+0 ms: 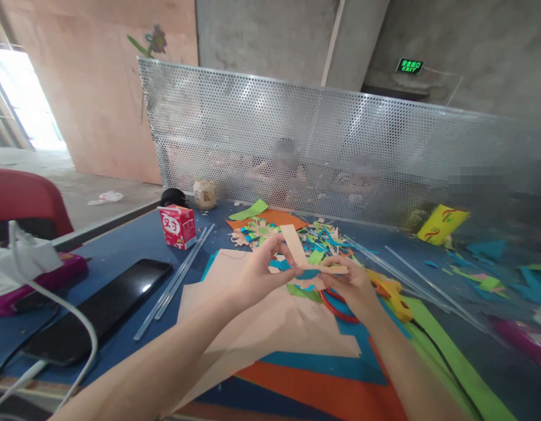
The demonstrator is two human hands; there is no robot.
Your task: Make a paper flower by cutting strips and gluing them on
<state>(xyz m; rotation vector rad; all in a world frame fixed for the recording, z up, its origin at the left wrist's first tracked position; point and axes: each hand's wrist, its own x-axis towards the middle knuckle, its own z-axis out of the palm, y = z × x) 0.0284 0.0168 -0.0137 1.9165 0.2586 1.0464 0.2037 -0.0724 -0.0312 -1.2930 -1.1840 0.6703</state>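
My left hand (268, 266) pinches a cream paper strip (294, 244), whose one end sticks up above the fingers. The fingers of my right hand (352, 283) are closed on the strip's other part, which lies almost level. Blue and cream cut paper shows right below the strip between the hands; whether it is joined to it I cannot tell. Beneath my hands lie large cream paper sheets (226, 275). Red-handled scissors (340, 316) lie partly hidden under my right hand, with a yellow glue gun (393, 295) just beyond the wrist.
Paper scraps (327, 237) lie in front of a perforated metal screen (253, 128). Clear glue sticks (183, 280), a red drink carton (177, 227) and a black phone (104, 304) are on the left. A yellow packet (443, 224) stands right. People are dimly visible behind the screen.
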